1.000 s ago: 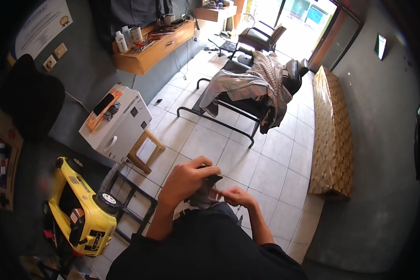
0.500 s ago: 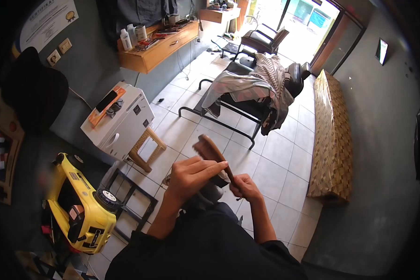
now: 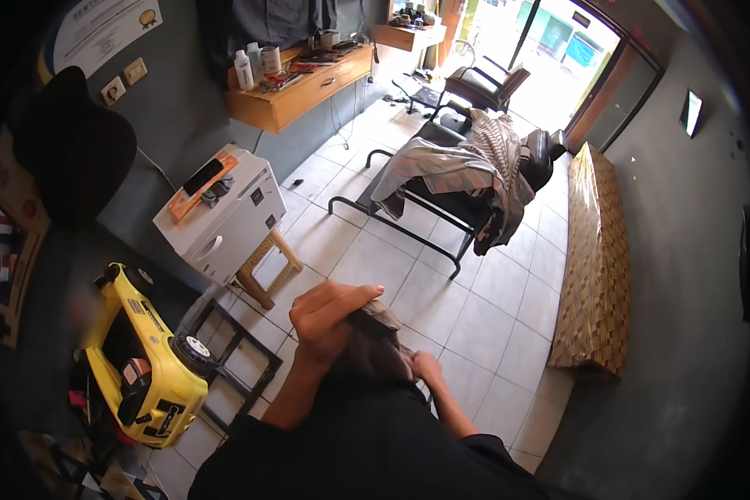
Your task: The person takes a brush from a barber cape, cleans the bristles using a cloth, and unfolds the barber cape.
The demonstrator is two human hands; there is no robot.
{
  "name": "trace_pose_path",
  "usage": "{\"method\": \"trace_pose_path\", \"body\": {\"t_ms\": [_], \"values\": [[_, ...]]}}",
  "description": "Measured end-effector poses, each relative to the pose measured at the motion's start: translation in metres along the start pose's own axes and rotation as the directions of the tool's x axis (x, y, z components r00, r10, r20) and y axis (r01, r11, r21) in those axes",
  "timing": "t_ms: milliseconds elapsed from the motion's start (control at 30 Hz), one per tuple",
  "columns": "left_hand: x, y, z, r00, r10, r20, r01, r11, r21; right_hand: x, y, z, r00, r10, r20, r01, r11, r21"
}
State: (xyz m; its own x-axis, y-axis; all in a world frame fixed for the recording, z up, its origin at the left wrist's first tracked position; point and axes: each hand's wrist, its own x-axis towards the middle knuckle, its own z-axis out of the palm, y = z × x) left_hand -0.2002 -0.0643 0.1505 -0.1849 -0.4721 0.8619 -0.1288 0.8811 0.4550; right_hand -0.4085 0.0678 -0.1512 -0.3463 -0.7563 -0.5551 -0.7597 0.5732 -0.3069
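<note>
Shirt (image 3: 367, 442), black, nearest, low in view. Just beyond it, a soft-looking item (image 3: 377, 354), grey-brown with a black band, exact kind unclear, lies between the two hands. Left hand (image 3: 325, 321) at its upper left, fingers bent over and grasping the black band, one fingertip reaching past the top edge; item sits below and to the right of those fingers. Right hand (image 3: 426, 367) against its lower right side, fingers partly hidden; cannot tell whether clenched or grasping something. Off to the left, yellow toy car (image 3: 150, 358), beside a black frame (image 3: 237, 354) on white floor tiles (image 3: 371, 262). Farther, tan stool (image 3: 268, 267) next to a white cabinet (image 3: 225, 217), dark phone (image 3: 202, 177) on top. Beyond, black reclining chair (image 3: 442, 133) draped with grey striped cloth (image 3: 492, 150); patterned long box (image 3: 596, 267) along the right wall. Wooden wall shelf (image 3: 300, 92) holds bottles (image 3: 248, 67). Farthest, another chair (image 3: 485, 83) near the bright doorway (image 3: 550, 54).
</note>
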Motion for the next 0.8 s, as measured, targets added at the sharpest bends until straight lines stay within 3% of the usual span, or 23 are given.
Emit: {"method": "trace_pose_path", "body": {"t_ms": [33,67,133,233,333,400,467,533,633,767,800], "values": [[-0.003,-0.003,0.003,1.000,-0.006,-0.012,0.006,1.000,-0.006,0.004,0.005,-0.010,0.984,-0.158,-0.077,0.161,0.986,0.036],[-0.005,-0.005,0.006,1.000,-0.012,-0.025,0.012,1.000,-0.014,0.008,0.006,-0.018,0.987,-0.156,-0.035,0.159,0.941,0.298],[-0.006,-0.001,0.012,1.000,-0.006,0.001,0.006,1.000,-0.031,-0.001,-0.017,-0.064,0.982,-0.182,0.043,0.090,0.663,0.743],[-0.006,0.006,0.020,1.000,0.014,0.017,-0.013,0.998,-0.066,-0.039,-0.062,-0.121,0.857,-0.514,0.029,0.123,0.259,0.958],[0.000,0.014,0.019,0.998,0.058,0.027,-0.056,0.997,-0.049,-0.042,-0.079,-0.110,0.711,-0.690,0.138,0.033,0.229,0.973],[0.002,0.017,0.015,0.995,0.090,0.031,-0.090,0.996,-0.013,-0.043,-0.088,-0.100,0.621,-0.733,0.279,0.113,0.435,0.893],[0.000,0.010,0.017,0.992,0.110,-0.055,-0.113,0.992,-0.052,-0.021,-0.077,-0.061,0.660,-0.686,0.306,0.335,0.634,0.697],[-0.001,0.009,0.015,0.988,0.107,-0.110,-0.113,0.992,-0.050,0.011,-0.053,-0.004,0.772,-0.608,0.184,0.542,0.781,0.308],[-0.002,0.009,0.012,0.988,0.129,-0.083,-0.135,0.989,-0.062,0.027,-0.029,0.041,0.848,-0.516,-0.119,0.519,0.855,-0.001],[-0.003,0.009,0.013,0.990,0.135,-0.050,-0.140,0.982,-0.126,0.005,-0.042,-0.010,0.895,-0.353,-0.273,0.391,0.915,0.098],[-0.001,0.007,0.014,0.989,0.141,-0.047,-0.146,0.980,-0.133,0.020,-0.039,-0.018,0.894,-0.405,-0.192,0.438,0.882,0.175]]}}
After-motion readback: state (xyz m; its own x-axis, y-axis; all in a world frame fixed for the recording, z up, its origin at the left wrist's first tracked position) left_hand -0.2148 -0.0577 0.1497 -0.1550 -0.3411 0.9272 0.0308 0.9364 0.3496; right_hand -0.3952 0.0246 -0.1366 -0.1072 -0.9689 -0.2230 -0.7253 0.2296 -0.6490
